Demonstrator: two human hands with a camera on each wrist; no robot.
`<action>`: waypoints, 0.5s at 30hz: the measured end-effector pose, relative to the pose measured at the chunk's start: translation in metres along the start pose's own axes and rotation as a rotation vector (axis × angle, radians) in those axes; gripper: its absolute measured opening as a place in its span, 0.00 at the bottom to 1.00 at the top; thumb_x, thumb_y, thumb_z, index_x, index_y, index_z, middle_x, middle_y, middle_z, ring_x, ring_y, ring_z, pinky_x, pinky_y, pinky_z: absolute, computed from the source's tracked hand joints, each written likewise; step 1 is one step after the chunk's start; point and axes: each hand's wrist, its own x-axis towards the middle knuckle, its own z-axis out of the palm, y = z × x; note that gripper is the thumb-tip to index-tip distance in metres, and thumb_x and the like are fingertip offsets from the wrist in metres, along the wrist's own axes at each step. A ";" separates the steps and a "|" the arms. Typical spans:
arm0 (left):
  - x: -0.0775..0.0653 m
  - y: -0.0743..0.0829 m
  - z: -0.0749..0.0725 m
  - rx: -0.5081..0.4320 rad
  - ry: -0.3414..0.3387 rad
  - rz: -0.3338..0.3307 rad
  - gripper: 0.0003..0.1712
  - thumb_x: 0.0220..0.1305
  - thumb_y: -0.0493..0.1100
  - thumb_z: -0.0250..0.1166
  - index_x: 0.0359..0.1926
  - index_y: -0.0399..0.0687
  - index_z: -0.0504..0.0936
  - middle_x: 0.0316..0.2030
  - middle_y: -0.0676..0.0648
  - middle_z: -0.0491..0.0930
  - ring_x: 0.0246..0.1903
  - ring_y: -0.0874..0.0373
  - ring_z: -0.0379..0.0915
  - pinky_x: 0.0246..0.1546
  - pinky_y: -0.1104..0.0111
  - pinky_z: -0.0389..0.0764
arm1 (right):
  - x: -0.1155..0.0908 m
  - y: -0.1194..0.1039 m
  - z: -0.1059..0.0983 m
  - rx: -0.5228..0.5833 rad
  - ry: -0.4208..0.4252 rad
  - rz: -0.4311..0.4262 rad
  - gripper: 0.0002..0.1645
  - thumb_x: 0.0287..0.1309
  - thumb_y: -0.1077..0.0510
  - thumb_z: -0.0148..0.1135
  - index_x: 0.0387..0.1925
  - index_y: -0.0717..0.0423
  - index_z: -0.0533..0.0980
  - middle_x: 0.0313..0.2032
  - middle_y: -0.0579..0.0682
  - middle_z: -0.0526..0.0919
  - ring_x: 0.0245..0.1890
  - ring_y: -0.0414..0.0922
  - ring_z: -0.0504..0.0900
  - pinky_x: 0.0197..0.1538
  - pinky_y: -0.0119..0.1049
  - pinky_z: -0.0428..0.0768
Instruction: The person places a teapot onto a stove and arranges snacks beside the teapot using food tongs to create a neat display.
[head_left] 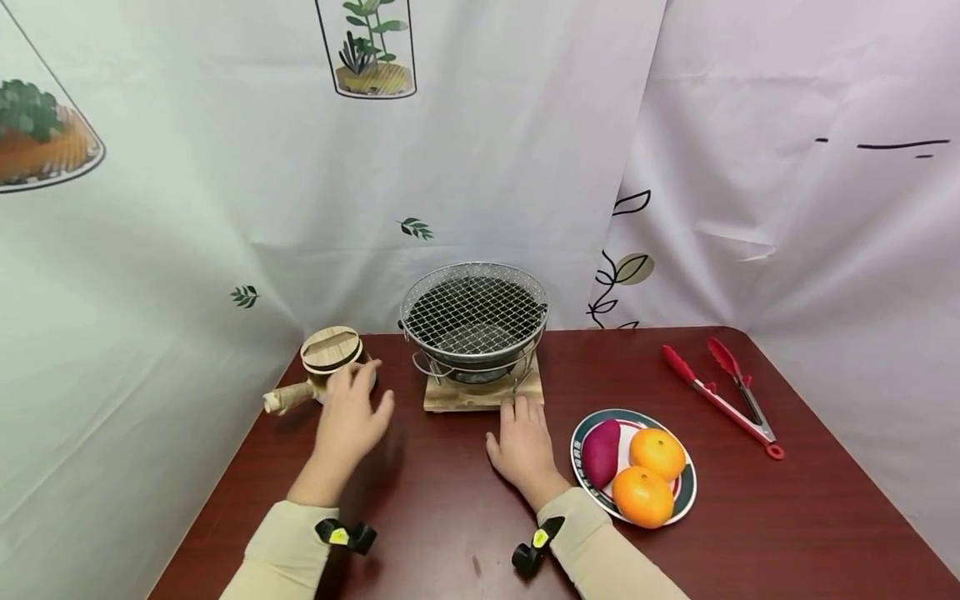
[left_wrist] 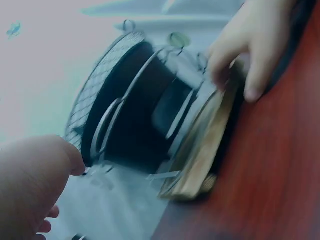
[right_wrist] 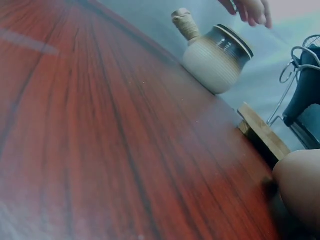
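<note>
My left hand [head_left: 351, 419] hovers with spread, slightly bent fingers just in front of a small clay teapot with a wooden lid [head_left: 331, 348] and a wrapped side handle [head_left: 288, 397]. In the right wrist view the pot's ribbed pale body [right_wrist: 211, 64] stands upright, apart from the fingers. At the middle, a round tabletop grill with a wire mesh [head_left: 477, 314] stands on a wooden board [head_left: 465, 398]. My right hand [head_left: 522, 443] rests its fingertips on the board's front edge, thumb held apart. The left wrist view shows those fingers at the board's edge [left_wrist: 215, 132], partly hidden.
To the right a plate [head_left: 587, 481] holds two oranges [head_left: 649, 481] and a purple sweet potato-like item [head_left: 602, 453]. Red-tipped tongs [head_left: 735, 414] lie spread further right on the dark red table [head_left: 810, 517]. A printed white cloth [head_left: 495, 183] hangs behind.
</note>
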 end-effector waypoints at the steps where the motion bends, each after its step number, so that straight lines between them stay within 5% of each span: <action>1: 0.002 -0.004 -0.005 0.009 0.017 -0.010 0.31 0.57 0.41 0.68 0.62 0.35 0.75 0.54 0.29 0.70 0.53 0.30 0.66 0.54 0.41 0.68 | 0.000 0.000 0.000 0.002 -0.004 0.002 0.39 0.50 0.48 0.71 0.58 0.68 0.73 0.53 0.63 0.73 0.57 0.62 0.73 0.67 0.55 0.66; 8: 0.013 -0.038 -0.036 0.022 0.047 -0.176 0.35 0.60 0.42 0.65 0.66 0.31 0.68 0.59 0.25 0.64 0.59 0.25 0.58 0.56 0.36 0.63 | 0.000 -0.001 -0.002 0.004 -0.018 0.009 0.39 0.50 0.47 0.71 0.58 0.68 0.73 0.53 0.63 0.73 0.57 0.63 0.72 0.68 0.56 0.66; 15: 0.023 -0.077 -0.054 0.015 -0.060 -0.391 0.42 0.65 0.47 0.61 0.74 0.33 0.59 0.66 0.23 0.57 0.65 0.25 0.51 0.60 0.36 0.60 | 0.000 0.000 -0.002 0.008 -0.029 0.014 0.39 0.51 0.47 0.70 0.59 0.67 0.73 0.54 0.63 0.73 0.59 0.62 0.72 0.69 0.57 0.64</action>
